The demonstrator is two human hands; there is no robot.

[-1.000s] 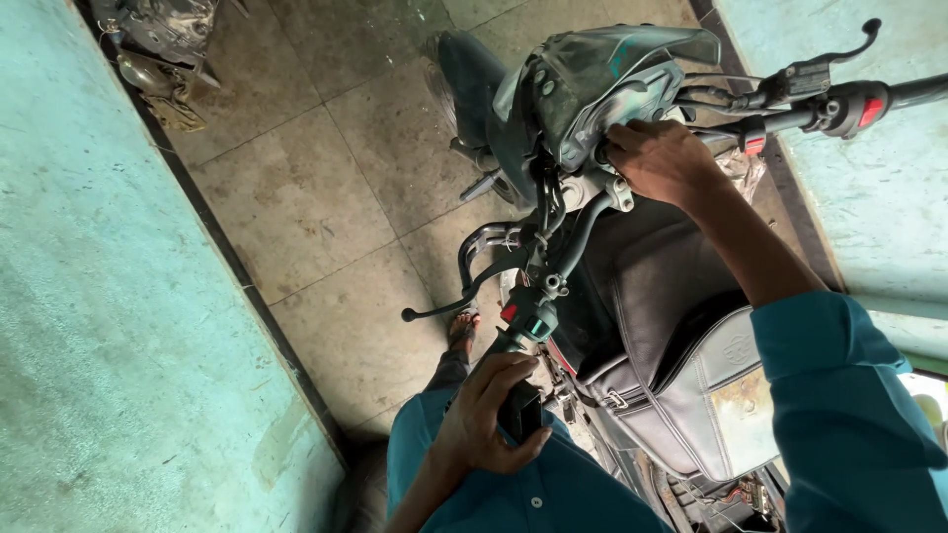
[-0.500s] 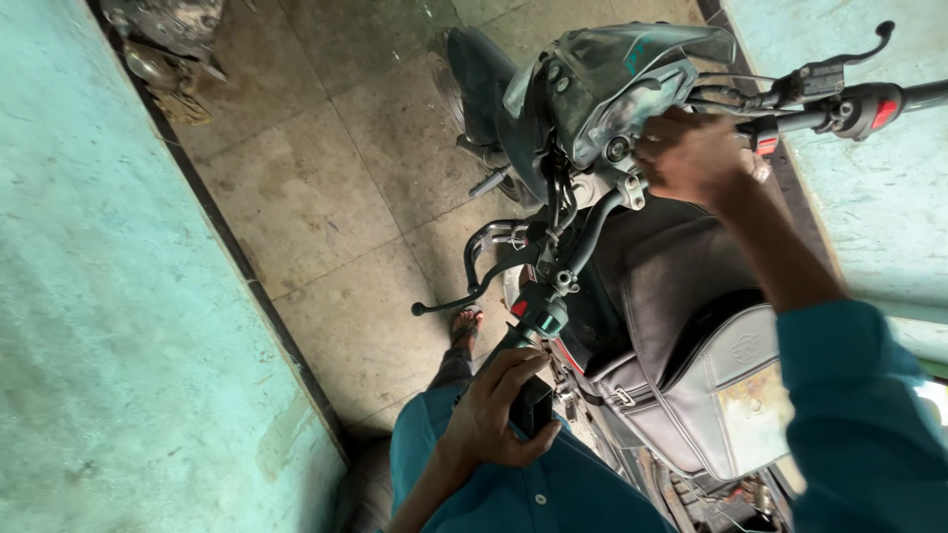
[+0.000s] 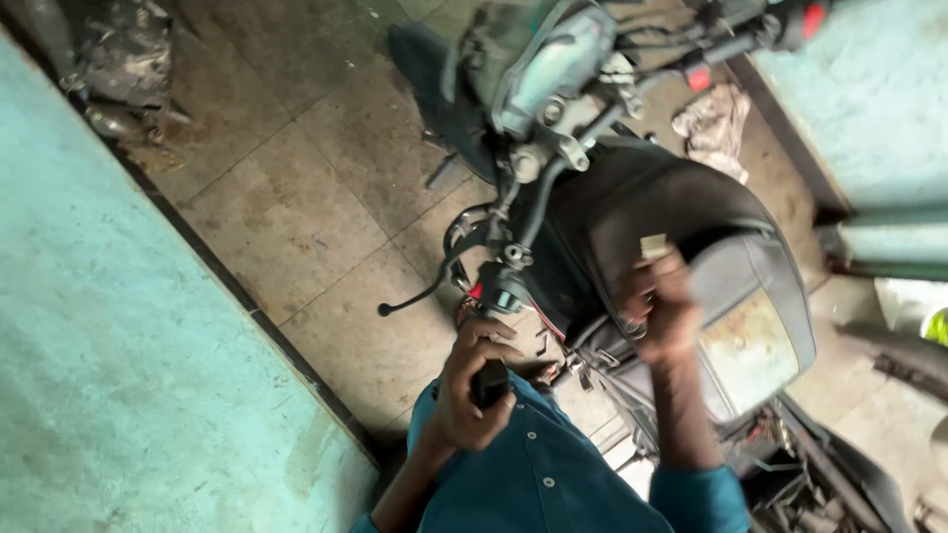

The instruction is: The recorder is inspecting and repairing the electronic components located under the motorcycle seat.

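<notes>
While the left hand (image 3: pixel 474 390) is wrapped tight around the motorcycle's near handlebar grip (image 3: pixel 491 380), the right hand (image 3: pixel 664 308) pinches a small pale tag (image 3: pixel 654 246) over the tank (image 3: pixel 642 212); honestly, bars could swing.

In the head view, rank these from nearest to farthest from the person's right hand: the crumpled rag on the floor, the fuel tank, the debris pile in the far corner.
1. Fuel tank: dark, directly beneath and around the right hand.
2. Crumpled rag: on the floor beyond the tank, by the right wall.
3. Debris pile: far across the floor, in the top-left corner by the left wall.
</notes>
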